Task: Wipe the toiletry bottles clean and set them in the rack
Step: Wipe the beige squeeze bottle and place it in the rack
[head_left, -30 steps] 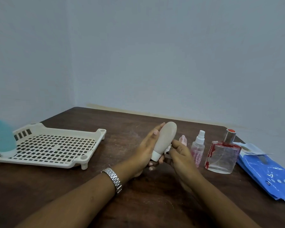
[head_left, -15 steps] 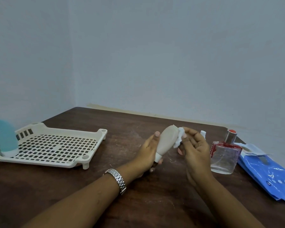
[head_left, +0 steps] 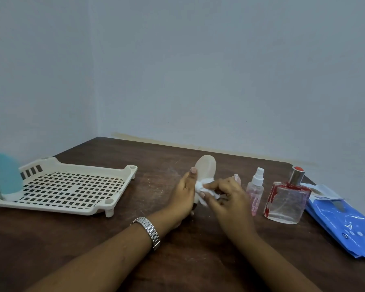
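My left hand (head_left: 182, 198) grips a beige squeeze bottle (head_left: 205, 167), held cap-down above the table's middle. My right hand (head_left: 226, 197) pinches a white wipe (head_left: 202, 189) and presses it against the bottle's lower half. A cream slotted rack (head_left: 76, 187) sits at the left, with a blue bottle (head_left: 5, 178) standing cap-down in its far left corner. To the right stand a small pink spray bottle (head_left: 255, 189) and a clear square perfume bottle (head_left: 287, 202) with red marks. A tiny pink bottle (head_left: 237, 178) peeks out behind my right hand.
A blue pack of wipes (head_left: 343, 224) lies at the table's right edge, its flap raised. The dark wooden table (head_left: 177, 260) stands in a corner against pale walls. A metal watch (head_left: 149, 230) is on my left wrist.
My right hand has brought the wipe from the bottle's top down to its lower half. The bottle has turned more upright, and the small spray bottle is uncovered again.
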A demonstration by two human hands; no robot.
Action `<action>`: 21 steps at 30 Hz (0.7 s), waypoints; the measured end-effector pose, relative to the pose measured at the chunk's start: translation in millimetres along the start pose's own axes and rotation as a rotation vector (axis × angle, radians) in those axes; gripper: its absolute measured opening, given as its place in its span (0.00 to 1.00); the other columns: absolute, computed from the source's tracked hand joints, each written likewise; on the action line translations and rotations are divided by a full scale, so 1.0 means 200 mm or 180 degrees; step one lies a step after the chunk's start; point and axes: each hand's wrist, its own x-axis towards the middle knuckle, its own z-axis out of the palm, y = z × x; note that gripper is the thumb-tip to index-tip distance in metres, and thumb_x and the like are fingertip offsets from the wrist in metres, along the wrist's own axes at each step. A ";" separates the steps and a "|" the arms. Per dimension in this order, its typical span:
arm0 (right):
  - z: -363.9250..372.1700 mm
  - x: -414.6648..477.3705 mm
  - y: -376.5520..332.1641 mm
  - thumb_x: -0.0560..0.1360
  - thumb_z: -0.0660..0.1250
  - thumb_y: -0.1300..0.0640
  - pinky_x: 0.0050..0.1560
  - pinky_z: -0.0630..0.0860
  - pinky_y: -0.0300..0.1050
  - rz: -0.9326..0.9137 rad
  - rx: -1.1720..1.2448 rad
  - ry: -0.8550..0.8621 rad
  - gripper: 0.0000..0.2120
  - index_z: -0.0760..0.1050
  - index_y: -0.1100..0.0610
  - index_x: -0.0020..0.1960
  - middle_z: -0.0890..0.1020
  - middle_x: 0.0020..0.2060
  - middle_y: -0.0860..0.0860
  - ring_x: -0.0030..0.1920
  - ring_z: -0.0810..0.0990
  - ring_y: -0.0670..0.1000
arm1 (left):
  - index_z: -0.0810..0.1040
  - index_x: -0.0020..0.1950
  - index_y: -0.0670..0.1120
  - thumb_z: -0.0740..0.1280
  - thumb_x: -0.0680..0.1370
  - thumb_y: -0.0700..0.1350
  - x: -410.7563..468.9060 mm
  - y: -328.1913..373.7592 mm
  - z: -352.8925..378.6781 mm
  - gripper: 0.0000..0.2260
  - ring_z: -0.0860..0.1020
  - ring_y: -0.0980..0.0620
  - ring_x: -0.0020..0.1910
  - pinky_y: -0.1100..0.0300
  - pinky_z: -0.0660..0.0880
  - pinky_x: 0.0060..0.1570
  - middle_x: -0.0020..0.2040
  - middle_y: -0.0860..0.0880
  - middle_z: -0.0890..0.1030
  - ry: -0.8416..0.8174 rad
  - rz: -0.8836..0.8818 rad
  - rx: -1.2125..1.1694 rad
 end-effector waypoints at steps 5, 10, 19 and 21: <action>-0.01 0.00 -0.01 0.68 0.74 0.63 0.43 0.65 0.21 -0.0529 -0.0569 -0.0090 0.07 0.82 0.56 0.46 0.71 0.37 0.43 0.44 0.72 0.34 | 0.70 0.62 0.55 0.47 0.76 0.65 -0.02 0.02 0.01 0.23 0.75 0.59 0.28 0.68 0.69 0.23 0.37 0.50 0.79 -0.0233 0.0203 0.0216; -0.05 0.03 0.00 0.69 0.73 0.65 0.43 0.65 0.22 -0.0597 -0.0683 0.0205 0.07 0.82 0.58 0.47 0.72 0.39 0.45 0.44 0.71 0.33 | 0.73 0.59 0.48 0.49 0.77 0.66 0.00 0.01 0.00 0.27 0.75 0.59 0.29 0.66 0.70 0.29 0.36 0.48 0.78 -0.0214 0.1027 0.0574; -0.11 0.08 0.03 0.72 0.69 0.66 0.44 0.65 0.20 -0.0337 -0.0823 0.0935 0.08 0.81 0.61 0.51 0.76 0.42 0.51 0.39 0.70 0.38 | 0.70 0.67 0.59 0.48 0.71 0.74 -0.02 0.00 0.00 0.32 0.79 0.60 0.42 0.56 0.79 0.41 0.49 0.54 0.82 -0.0179 0.1529 0.1805; -0.10 0.06 0.03 0.72 0.69 0.66 0.45 0.65 0.20 -0.0381 -0.0823 0.0809 0.09 0.81 0.60 0.52 0.75 0.43 0.50 0.40 0.70 0.39 | 0.69 0.68 0.58 0.47 0.71 0.75 -0.03 0.00 -0.01 0.34 0.79 0.59 0.39 0.58 0.78 0.37 0.47 0.54 0.82 -0.0044 0.1675 0.2041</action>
